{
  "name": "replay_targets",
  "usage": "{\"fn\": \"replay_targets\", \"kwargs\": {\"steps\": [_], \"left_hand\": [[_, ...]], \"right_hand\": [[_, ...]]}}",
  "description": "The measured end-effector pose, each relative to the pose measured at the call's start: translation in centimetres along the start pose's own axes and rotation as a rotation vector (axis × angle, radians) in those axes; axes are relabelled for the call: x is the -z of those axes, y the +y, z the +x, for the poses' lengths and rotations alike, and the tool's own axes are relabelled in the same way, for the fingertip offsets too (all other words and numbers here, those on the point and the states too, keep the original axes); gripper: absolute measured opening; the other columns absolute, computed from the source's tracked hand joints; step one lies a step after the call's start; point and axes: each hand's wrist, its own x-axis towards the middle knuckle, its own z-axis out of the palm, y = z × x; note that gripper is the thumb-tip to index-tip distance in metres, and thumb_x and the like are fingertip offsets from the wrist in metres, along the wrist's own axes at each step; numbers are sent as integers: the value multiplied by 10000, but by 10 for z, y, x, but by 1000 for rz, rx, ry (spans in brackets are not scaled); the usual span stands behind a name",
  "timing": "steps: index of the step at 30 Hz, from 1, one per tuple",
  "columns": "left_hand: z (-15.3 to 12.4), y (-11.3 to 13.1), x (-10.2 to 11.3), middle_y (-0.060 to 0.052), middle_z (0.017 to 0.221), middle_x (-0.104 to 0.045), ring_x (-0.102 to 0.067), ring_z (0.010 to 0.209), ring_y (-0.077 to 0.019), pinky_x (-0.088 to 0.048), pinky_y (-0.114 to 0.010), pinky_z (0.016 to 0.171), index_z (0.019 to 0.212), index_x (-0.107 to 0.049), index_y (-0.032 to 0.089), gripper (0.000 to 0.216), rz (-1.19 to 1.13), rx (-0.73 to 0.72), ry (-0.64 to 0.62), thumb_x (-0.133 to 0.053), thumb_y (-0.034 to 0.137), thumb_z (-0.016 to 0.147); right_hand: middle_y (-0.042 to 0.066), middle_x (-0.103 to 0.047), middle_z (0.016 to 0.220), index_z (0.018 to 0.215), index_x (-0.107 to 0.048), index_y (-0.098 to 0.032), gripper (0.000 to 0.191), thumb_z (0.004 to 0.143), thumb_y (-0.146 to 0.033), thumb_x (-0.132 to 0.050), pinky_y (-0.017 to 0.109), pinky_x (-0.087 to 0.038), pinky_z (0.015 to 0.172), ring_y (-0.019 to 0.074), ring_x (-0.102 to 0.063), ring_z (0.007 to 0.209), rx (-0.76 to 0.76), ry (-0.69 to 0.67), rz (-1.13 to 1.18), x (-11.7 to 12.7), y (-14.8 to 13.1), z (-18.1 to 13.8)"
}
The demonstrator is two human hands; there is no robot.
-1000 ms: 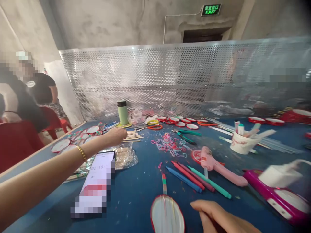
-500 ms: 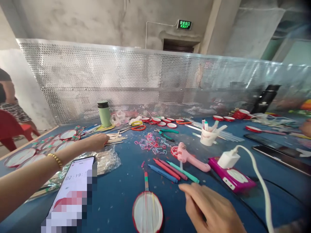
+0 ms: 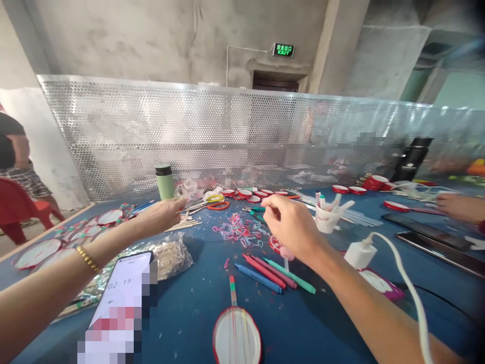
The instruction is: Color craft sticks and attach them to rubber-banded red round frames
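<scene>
A blue tabletop [image 3: 182, 313] runs up to an upright sheet of perforated silvery metal [image 3: 151, 126], with a bare grey concrete wall behind it. Both hands reach forward over the table. The left hand [image 3: 168, 212], with a gold beaded bracelet [image 3: 88, 260] on its wrist, has its fingers drawn together and bent; whether something is pinched in them I cannot tell. Just beside its fingertips lie loose, pale wooden sticks [image 3: 185, 226], and just beyond it stands a light green bottle with a black lid [image 3: 164, 184]. Nearer the body than this hand are a clear plastic bag of wooden sticks [image 3: 172, 260] and a lit phone [image 3: 121, 283].

The right hand [image 3: 290, 220] has its fingers loosely curled, palm turned down; I cannot tell whether it grips anything. Close to its fingertips are the green-handled pliers [image 3: 258, 216], partly hidden. Between the two hands spreads a heap of small pink, red and blue plastic clips [image 3: 238, 227]; beyond the heap lie scissors with orange-red handles [image 3: 217, 206]. To the right of the right hand stands a white paper cup holding markers [image 3: 326, 220]. Nearer the body than both hands, a round white panel with a red rim [image 3: 237, 333] and a striped handle lies below four coloured felt pens [image 3: 259, 279].
</scene>
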Motion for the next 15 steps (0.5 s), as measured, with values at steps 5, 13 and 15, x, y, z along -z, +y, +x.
{"fn": "replay_targets", "kwargs": {"steps": [5,13,15], "left_hand": [[3,7,12,-25,709,-587,-526,634,-138,-365,-248,623,814,-528,187,179,-49,15,47,-363,164,880],[-18,26,22,-31,681,-606,-540,640,-155,-355,-259,606,721,-537,194,284,-155,37,-4,-355,295,915],[-22,31,25,-20,633,-563,-504,611,-146,-337,-258,586,658,-497,196,313,-181,44,-35,-376,326,916]], "right_hand": [[108,-752,1016,1057,-698,-146,253,988,-152,-454,298,-471,873,216,-686,1013,-156,-296,-150,-26,12,63],[110,-625,1263,1262,-603,-150,350,965,-331,-642,433,-565,889,236,-654,1063,-338,-678,-283,-106,39,96],[101,-624,1267,1269,-598,-161,346,970,-332,-634,440,-567,886,235,-653,1061,-362,-757,-298,-120,41,94]]}}
